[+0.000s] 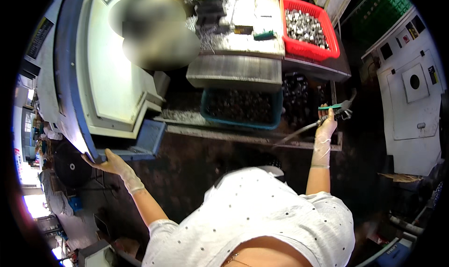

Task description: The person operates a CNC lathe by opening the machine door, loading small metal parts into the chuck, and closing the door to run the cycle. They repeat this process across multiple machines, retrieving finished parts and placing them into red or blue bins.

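My left hand, in a thin pale glove, grips the lower corner of the blue-edged machine front, thumb on one side and fingers on the other. Out to the right, my gloved right hand is closed round what looks like an air blow gun, with a green lever-like piece on top and grey metal fittings. From that hand a long thin grey tube slants down to the left. Dark metal parts lie beyond my right hand.
A blue-green bin of dark small parts stands below a metal ledge. On the bench above sits a red basket with shiny metal parts. Farther right is a white cabinet. A blurred patch covers part of the machine's interior.
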The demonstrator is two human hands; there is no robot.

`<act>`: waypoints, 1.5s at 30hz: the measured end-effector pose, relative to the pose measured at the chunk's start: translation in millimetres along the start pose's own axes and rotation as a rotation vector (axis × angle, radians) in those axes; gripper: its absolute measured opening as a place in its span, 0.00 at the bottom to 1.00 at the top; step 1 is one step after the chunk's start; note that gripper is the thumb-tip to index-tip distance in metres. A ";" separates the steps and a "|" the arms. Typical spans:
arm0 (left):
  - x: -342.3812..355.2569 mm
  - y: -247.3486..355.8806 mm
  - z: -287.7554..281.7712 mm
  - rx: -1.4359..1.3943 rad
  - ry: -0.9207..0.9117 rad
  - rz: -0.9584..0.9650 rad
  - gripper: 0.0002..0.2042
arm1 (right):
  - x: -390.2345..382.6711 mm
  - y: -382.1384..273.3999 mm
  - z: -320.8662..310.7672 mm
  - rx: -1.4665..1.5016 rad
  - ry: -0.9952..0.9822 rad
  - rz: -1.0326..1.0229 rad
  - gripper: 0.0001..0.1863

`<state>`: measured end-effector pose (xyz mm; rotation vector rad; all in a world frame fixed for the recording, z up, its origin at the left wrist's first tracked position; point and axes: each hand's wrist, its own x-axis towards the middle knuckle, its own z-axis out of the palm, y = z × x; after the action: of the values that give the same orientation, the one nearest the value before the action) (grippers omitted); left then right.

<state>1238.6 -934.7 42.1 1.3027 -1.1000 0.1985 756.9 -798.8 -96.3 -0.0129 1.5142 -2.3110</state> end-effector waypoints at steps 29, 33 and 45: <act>3.8 -16.3 -0.9 0.058 0.044 0.093 0.31 | -5.2 192.6 95.2 -1.308 -1.318 -0.293 0.13; 6.3 -12.5 -2.0 0.144 0.066 0.106 0.30 | -116.7 124.5 176.9 -0.806 -1.507 0.429 0.09; 8.1 -27.1 -10.2 0.230 0.092 0.214 0.30 | -82.2 172.8 545.5 -0.046 -0.349 -0.182 0.13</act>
<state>1266.5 -938.6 31.4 1.3626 -1.1623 0.5525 1000.5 -1314.9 -4.0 -0.5574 1.4327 -2.2583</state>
